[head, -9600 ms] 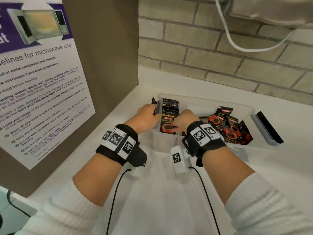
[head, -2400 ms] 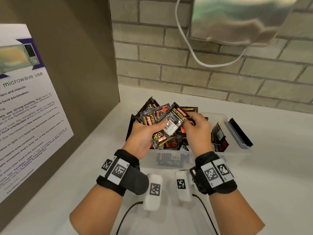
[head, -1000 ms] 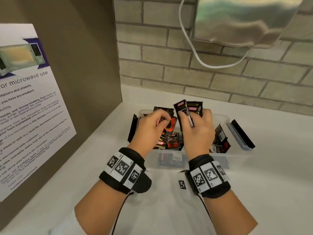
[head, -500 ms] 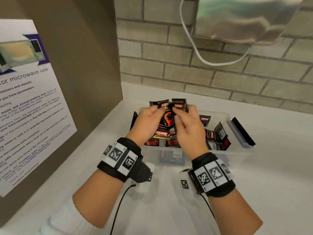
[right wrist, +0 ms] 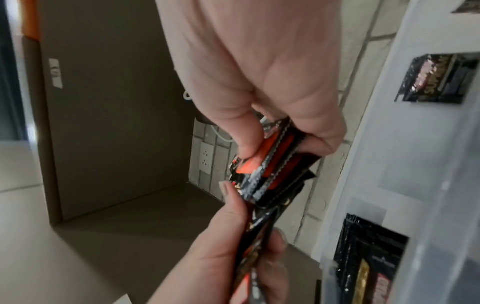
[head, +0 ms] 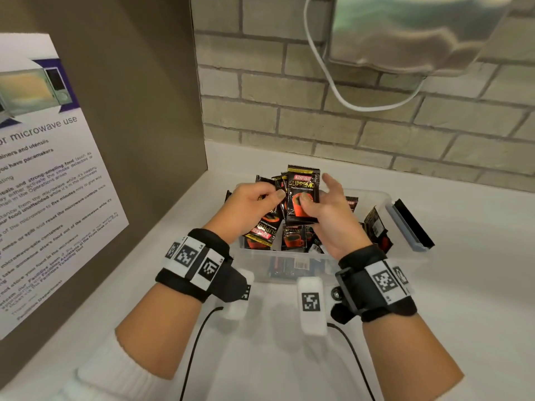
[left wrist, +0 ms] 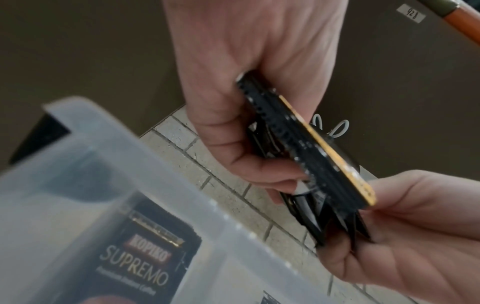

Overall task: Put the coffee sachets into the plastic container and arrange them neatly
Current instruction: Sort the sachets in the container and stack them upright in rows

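Above the clear plastic container (head: 379, 198) I hold a stack of black-and-orange coffee sachets (head: 302, 195), upright, with the front one's label facing me. My left hand (head: 260, 201) grips the stack's left side, several sachets fanning below its palm. My right hand (head: 321, 206) pinches the right side, thumb on the front sachet. In the left wrist view the left hand (left wrist: 246, 92) clamps the sachets' edges (left wrist: 306, 148). The right wrist view shows my right hand (right wrist: 272, 92) pinching the sachets (right wrist: 272, 164). More sachets (head: 292, 238) lie loose in the container.
A brown panel with a microwave poster (head: 43, 198) stands close on the left. Behind the container is a brick wall (head: 289, 111) with a white cable (head: 333, 85) and a metal unit (head: 419, 30) above. A grey-black lid clip (head: 411, 224) juts from the container's right end.
Both hands have squared the fanned sachets into a tighter stack and lifted it a little. The front sachet now stands upright with its label toward me.
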